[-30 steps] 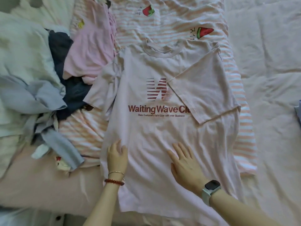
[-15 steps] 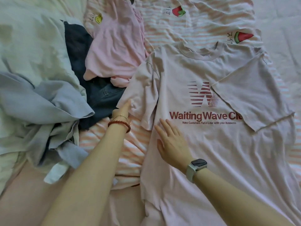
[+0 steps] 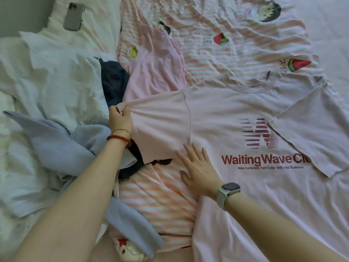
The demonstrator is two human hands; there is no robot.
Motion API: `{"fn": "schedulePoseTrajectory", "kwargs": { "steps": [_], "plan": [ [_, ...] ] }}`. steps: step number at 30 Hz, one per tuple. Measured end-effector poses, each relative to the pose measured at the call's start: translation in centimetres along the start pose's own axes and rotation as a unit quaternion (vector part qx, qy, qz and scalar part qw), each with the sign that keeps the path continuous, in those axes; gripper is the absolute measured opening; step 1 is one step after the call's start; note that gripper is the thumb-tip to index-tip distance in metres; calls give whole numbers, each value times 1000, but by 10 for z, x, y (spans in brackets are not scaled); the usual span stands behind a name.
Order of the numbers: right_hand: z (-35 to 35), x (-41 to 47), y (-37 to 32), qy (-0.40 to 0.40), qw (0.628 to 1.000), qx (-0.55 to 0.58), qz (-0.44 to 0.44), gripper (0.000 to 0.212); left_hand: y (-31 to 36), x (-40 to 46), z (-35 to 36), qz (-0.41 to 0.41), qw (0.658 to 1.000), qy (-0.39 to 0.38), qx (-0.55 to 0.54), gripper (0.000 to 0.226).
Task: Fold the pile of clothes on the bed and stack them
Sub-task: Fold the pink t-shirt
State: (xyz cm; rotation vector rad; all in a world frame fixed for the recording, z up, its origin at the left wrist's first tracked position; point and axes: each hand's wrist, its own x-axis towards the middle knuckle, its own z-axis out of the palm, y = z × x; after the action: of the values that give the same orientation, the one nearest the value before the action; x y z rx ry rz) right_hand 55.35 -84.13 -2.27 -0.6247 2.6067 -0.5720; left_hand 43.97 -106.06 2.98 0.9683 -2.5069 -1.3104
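Observation:
A pale pink T-shirt (image 3: 217, 118) with dark red "Waiting Wave Club" lettering lies face up on the bed. Its right sleeve (image 3: 311, 129) is folded in over the chest. My left hand (image 3: 120, 118) pinches the cuff of the left sleeve (image 3: 160, 125) and holds it stretched out to the left, lifted off the bed. My right hand (image 3: 198, 167) lies flat on the shirt's side just under that sleeve, fingers straight, a watch on the wrist. A heap of unfolded clothes (image 3: 62, 144) lies to the left.
The heap holds a light blue garment (image 3: 62, 144), a dark navy piece (image 3: 113, 82), a pink top (image 3: 154, 72) and white fabric (image 3: 56, 82). A striped sheet with fruit prints (image 3: 236, 44) covers the bed. A phone (image 3: 73, 16) lies on the pillow at top left.
My left hand went from the shirt's hem up to the left sleeve, gripped its cuff and pulled it out flat to the left. My right hand slid up to the shirt's left side.

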Motion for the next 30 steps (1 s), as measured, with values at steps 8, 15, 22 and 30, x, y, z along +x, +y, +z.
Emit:
{"fn": "schedulePoseTrajectory", "kwargs": {
  "steps": [8,15,22,30],
  "plan": [
    [4,22,10,7,992,126,27,49,-41,3,10,-111,977,-182,14,53],
    [-35,13,42,159,684,663,261,23,23,-51,30,169,978,-95,73,28],
    [-56,-25,110,167,550,744,342,48,78,-132,89,227,898,-378,3,48],
    [-58,-4,114,201,642,628,392,32,-23,-147,89,122,948,-268,118,62]
  ]
}}
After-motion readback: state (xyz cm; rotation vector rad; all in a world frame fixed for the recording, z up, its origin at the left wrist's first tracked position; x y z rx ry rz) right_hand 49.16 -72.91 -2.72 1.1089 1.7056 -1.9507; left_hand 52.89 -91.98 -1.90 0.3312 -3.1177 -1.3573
